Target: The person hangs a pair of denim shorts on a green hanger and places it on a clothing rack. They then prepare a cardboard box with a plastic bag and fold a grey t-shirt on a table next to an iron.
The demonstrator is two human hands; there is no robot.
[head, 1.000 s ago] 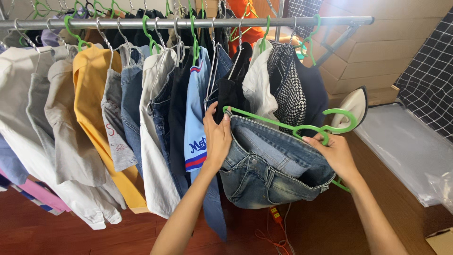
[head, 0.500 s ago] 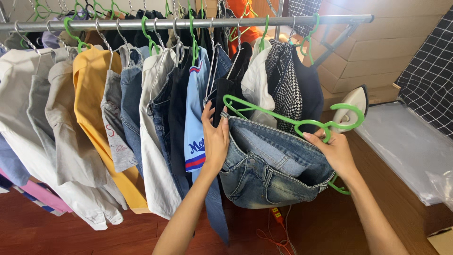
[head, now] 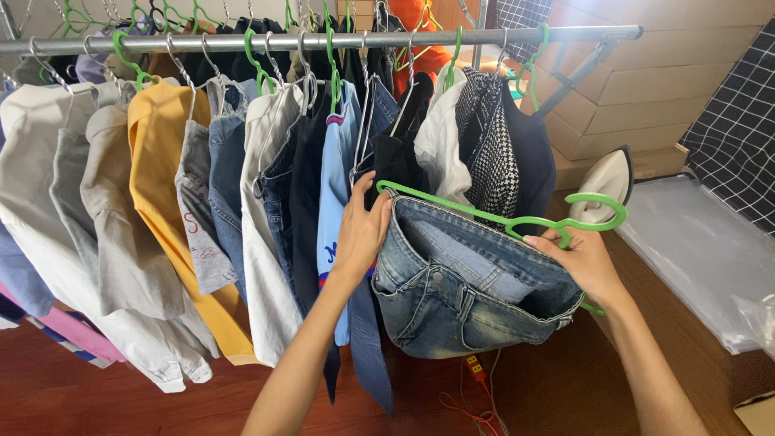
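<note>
I have a single head-worn view, looking forward and slightly down from chest height, close to the clothes rail [head: 323,40]. The rail runs across the top edge; my forearms enter from the bottom edge. There is no second view to share anything with.

Far end of green hanger [head: 517,220] behind jeans [head: 460,291] and right hand [head: 583,262].

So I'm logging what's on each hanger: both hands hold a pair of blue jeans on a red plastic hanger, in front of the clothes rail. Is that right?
Not quite: the hanger is green, not red, as the head view shows. The rest holds: the left hand and right hand hold the blue jeans on it, in front of the clothes rail.
</note>
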